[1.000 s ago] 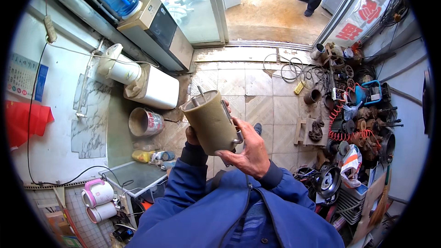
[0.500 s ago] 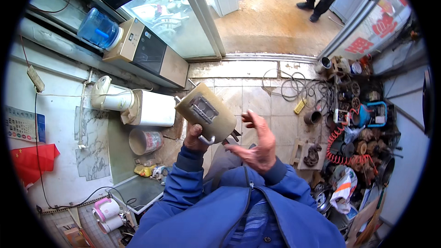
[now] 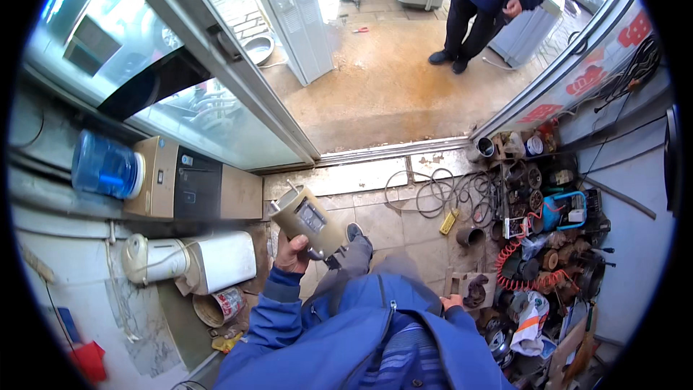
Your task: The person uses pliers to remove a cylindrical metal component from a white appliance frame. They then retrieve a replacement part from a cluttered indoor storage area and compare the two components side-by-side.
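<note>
**Here, one hand carries the cylinder while the other hangs free**

Evidently the left hand [image 3: 291,253] alone bears the load: its fingers are curled tight around the lower end of a beige metal cylinder with a dark label plate on its side and a thin stub at its top [image 3: 304,218], which looks like a small motor housing. The cylinder is tilted, its upper end leaning away and to the left, and it is held up at chest height in front of the blue jacket, above the grey-trousered leg and dark shoe [image 3: 353,232]. Gripping it low probably keeps the label side turned up toward the eyes.

The right hand [image 3: 452,302] sits low at the person's right side, apart from the cylinder and holding nothing that shows; only its edge peeks past the sleeve, so whether its fingers are spread or closed cannot be told. It is just beside a dark crumpled rag on a wooden board [image 3: 476,290].

Around the feet the tiled floor [image 3: 386,227] carries coiled black cable [image 3: 433,191] and a red spiral hose [image 3: 514,263] among heaped metal parts. To the left stand a white tank-shaped appliance [image 3: 193,263] and a water dispenser with a blue bottle [image 3: 108,170]. Another person in dark clothes [image 3: 484,0] stands outside the doorway.
</note>
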`<state>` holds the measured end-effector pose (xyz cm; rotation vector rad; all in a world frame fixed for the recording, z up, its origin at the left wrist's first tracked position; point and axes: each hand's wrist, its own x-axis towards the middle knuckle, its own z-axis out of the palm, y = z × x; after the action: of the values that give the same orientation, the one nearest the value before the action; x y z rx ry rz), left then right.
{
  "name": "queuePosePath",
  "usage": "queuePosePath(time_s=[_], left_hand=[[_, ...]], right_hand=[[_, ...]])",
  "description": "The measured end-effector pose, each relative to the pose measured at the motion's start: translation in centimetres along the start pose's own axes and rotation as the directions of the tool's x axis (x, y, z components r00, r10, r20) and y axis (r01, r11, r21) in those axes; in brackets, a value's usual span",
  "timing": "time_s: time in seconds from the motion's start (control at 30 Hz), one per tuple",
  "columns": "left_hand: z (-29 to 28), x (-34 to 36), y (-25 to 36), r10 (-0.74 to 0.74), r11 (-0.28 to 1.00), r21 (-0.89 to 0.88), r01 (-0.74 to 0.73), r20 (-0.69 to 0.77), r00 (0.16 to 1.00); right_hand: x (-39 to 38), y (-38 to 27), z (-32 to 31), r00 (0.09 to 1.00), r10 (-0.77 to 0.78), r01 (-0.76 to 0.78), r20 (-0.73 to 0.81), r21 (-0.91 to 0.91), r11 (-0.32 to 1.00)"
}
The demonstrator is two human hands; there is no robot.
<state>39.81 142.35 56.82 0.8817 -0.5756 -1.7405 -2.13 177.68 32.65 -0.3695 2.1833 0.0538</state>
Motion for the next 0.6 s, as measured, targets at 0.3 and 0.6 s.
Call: queuePosePath(time_s=[0.3, 0.6], left_hand=[[6.2, 19.7, 2.4, -0.126, 0.992, 0.027, 0.124, 0.066, 0.99], [11.7, 45.0, 1.2, -0.201, 0.976, 0.081, 0.201, 0.0, 0.98]], right_hand=[[3.4, -18.1, -4.8, 0.993, -0.116, 0.111, -0.009, 0.363, 0.925], [17.4, -39.5, -13.8, 0.977, -0.211, 0.208, -0.022, 0.275, 0.939]])
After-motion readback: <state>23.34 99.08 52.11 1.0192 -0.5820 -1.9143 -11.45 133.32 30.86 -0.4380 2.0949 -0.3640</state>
